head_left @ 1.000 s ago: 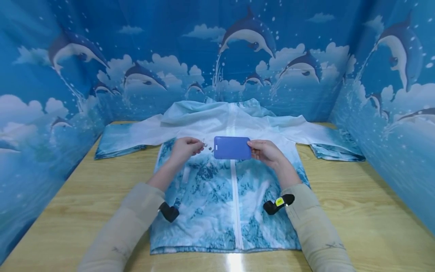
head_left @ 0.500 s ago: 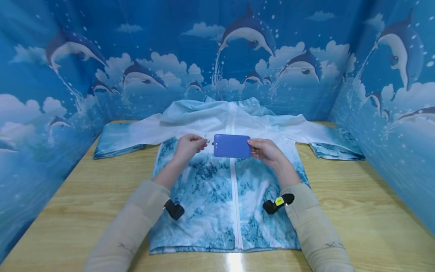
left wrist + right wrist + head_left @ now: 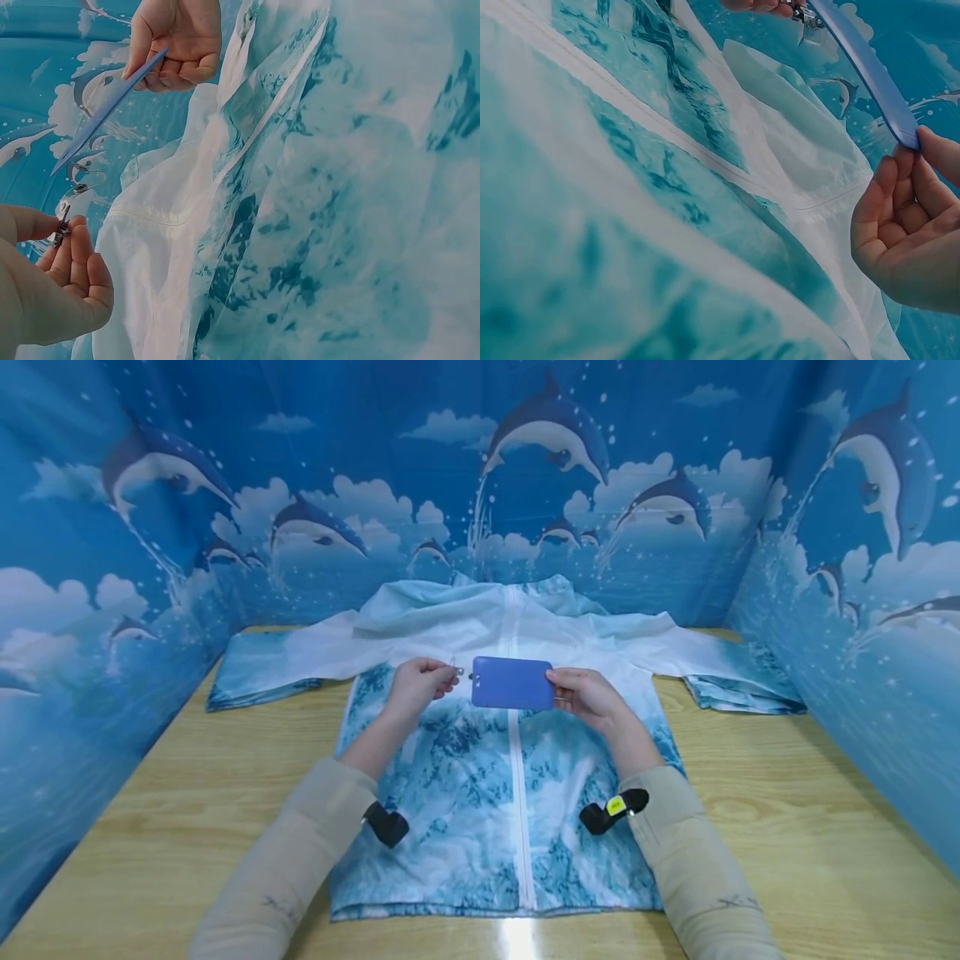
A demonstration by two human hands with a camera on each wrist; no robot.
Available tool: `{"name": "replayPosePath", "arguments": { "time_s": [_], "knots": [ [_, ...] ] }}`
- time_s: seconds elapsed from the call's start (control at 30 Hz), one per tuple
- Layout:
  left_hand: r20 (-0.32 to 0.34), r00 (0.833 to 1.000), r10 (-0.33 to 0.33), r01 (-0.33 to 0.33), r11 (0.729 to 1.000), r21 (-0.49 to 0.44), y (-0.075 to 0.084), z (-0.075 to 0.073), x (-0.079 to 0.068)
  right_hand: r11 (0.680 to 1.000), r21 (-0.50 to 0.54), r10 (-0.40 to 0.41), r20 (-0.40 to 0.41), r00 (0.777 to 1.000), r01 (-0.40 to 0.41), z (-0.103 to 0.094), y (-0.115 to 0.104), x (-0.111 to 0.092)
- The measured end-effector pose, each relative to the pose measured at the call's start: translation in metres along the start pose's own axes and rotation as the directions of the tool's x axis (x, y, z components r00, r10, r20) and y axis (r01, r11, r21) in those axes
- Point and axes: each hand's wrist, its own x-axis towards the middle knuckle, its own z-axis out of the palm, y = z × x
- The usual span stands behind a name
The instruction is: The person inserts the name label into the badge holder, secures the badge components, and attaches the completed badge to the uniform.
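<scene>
A blue badge holder [image 3: 512, 682] with a small slot in its left end is held level above the jacket [image 3: 450, 827]. My right hand [image 3: 592, 693] pinches its right end between thumb and fingers. At the slot end, a small metal clip [image 3: 61, 229] is pinched by my left hand [image 3: 414, 687]. A clear strap [image 3: 815, 34] shows by the clip in the right wrist view. Edge-on, the holder appears as a thin blue strip in both wrist views. How clip and slot connect is too small to tell.
The zipped blue-and-white jacket lies face up on a wooden table [image 3: 787, 810], its sleeves [image 3: 262, 668] spread to both sides. Dolphin-print curtains [image 3: 420, 468] hang behind and at both sides. Black wrist cameras [image 3: 386, 824] sit on both forearms.
My left hand has moved a little right, bringing the clip closer to the slot end. The badge holder has risen slightly; my right hand keeps its pinch. The last half second shows almost no motion.
</scene>
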Motion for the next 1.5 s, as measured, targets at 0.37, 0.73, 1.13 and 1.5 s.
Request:
{"name": "replayPosePath", "arguments": {
  "time_s": [0.37, 0.73, 1.13, 1.5],
  "knots": [
    [0.024, 0.999, -0.021, 0.022, 0.999, -0.034, 0.0009, -0.0012, 0.0005, 1.0, -0.028, -0.006, -0.019, 1.0, 0.006, -0.0002, -0.0014, 0.0016],
    [-0.016, 0.997, -0.074, 0.072, 0.992, -0.101, 0.0014, -0.0013, 0.0011, 0.999, -0.037, -0.005, -0.052, 0.999, 0.003, 0.0019, -0.0016, 0.0033],
    [-0.001, 0.995, -0.104, 0.103, 0.984, -0.145, 0.0003, 0.0063, 0.0014, 0.998, -0.065, -0.006, -0.127, 0.992, -0.003, 0.0033, 0.0002, 0.0043],
    [0.013, 0.994, -0.111, 0.112, 0.985, -0.135, -0.0002, 0.0048, 0.0002, 0.991, -0.134, -0.019, -0.18, 0.983, -0.005, 0.0042, 0.0014, 0.0041]
  ]
}}
